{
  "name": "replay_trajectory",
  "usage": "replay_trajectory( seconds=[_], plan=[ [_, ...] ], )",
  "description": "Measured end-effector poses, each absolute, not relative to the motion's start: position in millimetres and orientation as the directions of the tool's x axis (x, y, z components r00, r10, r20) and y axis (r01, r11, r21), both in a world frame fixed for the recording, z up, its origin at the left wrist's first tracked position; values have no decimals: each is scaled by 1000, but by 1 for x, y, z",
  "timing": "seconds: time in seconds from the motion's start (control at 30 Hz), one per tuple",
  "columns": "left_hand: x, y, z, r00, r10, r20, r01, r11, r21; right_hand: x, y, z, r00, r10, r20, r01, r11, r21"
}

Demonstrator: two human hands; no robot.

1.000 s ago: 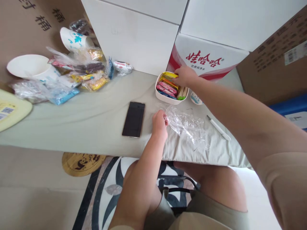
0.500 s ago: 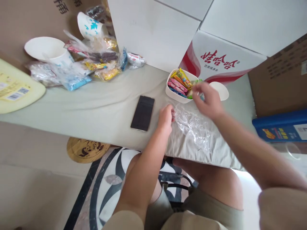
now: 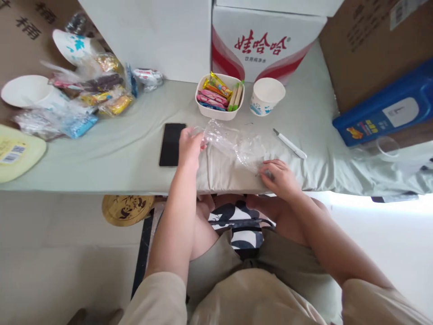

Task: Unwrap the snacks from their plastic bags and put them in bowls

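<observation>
Clear, crinkled film (image 3: 233, 145) lies on rumpled cloth (image 3: 223, 176) — on my feed, the left hand (image 3: 190, 146) pinches its bunched end, the right hand (image 3: 279, 179) curls at the other, grip unclear.

娃哈哈 and 饮用纯净水 on red-and-white box (image 3: 264, 67), 桶 on left brown carton (image 3: 20, 52)

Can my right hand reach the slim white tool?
Probably yes: the right hand is by the clear plastic, and the slim white tool lies close, with only cloth between hand and tool.
</observation>
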State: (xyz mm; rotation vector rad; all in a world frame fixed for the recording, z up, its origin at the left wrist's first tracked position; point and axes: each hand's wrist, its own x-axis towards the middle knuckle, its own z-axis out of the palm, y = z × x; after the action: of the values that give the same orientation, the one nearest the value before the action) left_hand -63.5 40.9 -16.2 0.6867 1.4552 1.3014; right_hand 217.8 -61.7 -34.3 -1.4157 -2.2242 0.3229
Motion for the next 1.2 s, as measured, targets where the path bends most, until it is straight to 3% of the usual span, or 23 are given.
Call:
replay_trajectory(
  seconds=[0.13, 0.2, 0.27, 0.43, 0.57, 0.7, 0.8, 0.97, 1.1, 1.2],
  plan=[
    [-78, 22, -18, -404, 913, -50, 146, 118, 982, 224, -63, -33, -366, 899, 239, 759, 438, -481],
    [-80, 9, -12, -336, 931, 145, 336, -26, 941, 226, -64, -31, -388, 881, 270, 737, 473, -484],
    [-77, -4, -3, -178, 956, 233, 447, -133, 885, 229, -66, -27, -414, 860, 298, 705, 511, -492],
    [-59, -17, 11, 146, 989, 13, 555, -93, 826, 235, -76, -16, -419, 874, 246, 652, 479, -588],
    [-54, -17, 11, 174, 985, -10, 541, -87, 837, 237, -81, -14, -399, 902, 166, 622, 400, -673],
    [-59, -21, 10, 267, 960, -84, 668, -122, 734, 234, -76, -20, -457, 887, 71, 687, 403, -605],
    [-66, -25, 13, 278, 944, -178, 723, -83, 686, 233, -72, -25, -477, 877, 63, 726, 433, -535],
    [-87, -32, 23, 253, 960, -122, 559, -42, 828, 237, -70, -26, -499, 855, 144, 684, 490, -540],
    [-100, -38, 29, 170, 980, -106, 433, 22, 901, 241, -70, -16, -470, 854, 223, 578, 489, -654],
    [-101, -41, 32, 204, 955, -217, 461, 102, 882, 246, -71, -3, -451, 875, 174, 500, 409, -763]
  ],
)
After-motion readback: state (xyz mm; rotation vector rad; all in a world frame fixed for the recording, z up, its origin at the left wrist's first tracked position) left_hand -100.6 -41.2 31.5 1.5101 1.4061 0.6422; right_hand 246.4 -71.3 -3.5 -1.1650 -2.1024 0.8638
